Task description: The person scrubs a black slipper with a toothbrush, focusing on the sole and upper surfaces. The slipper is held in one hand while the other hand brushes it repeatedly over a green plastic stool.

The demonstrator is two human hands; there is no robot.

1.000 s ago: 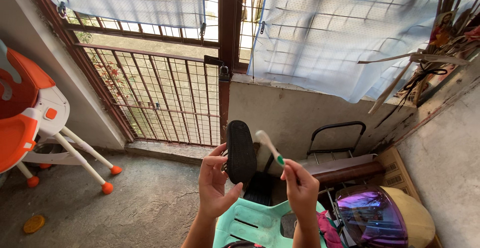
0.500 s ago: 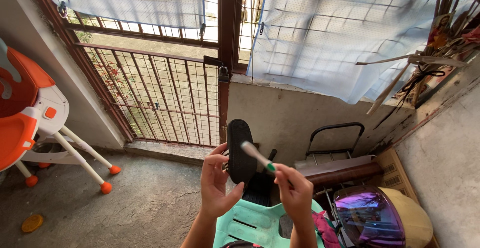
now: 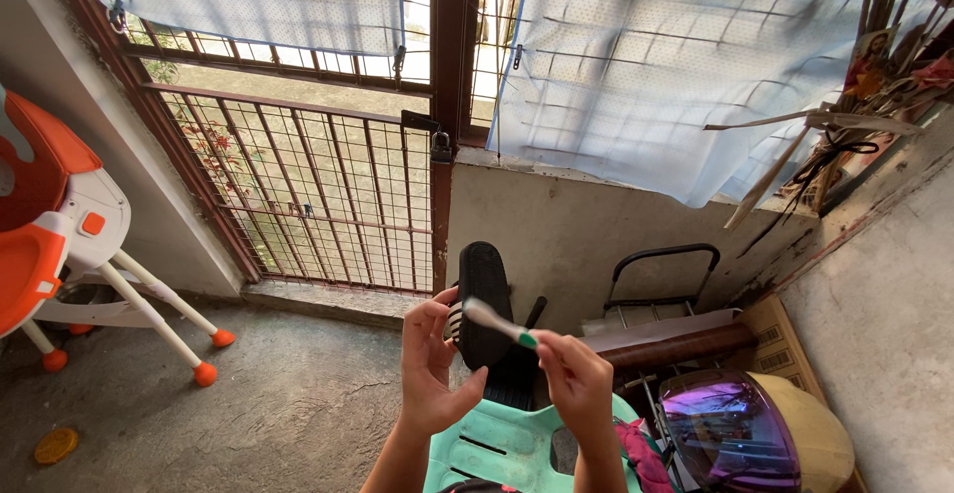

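Left hand point(image 3: 434, 366) grips black shoe point(image 3: 484, 304) upright, sole toward right hand point(image 3: 576, 384). Right hand pinches toothbrush point(image 3: 497, 323), bristle end against sole. Advice: keep shoe braced, short firm strokes along sole, work above green chair point(image 3: 507, 443).

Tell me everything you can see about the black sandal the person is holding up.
The sandal is black, with a dark, matte, rubbery-looking sole turned toward the camera. It stands nearly upright, rounded end up, in front of the grey wall below the gate. The left hand grips it along its left edge, thumb underneath. A toothbrush, white with a green band, held by the right hand, lies across the sole's lower half, its head against the sole. A striped part shows at the left edge.
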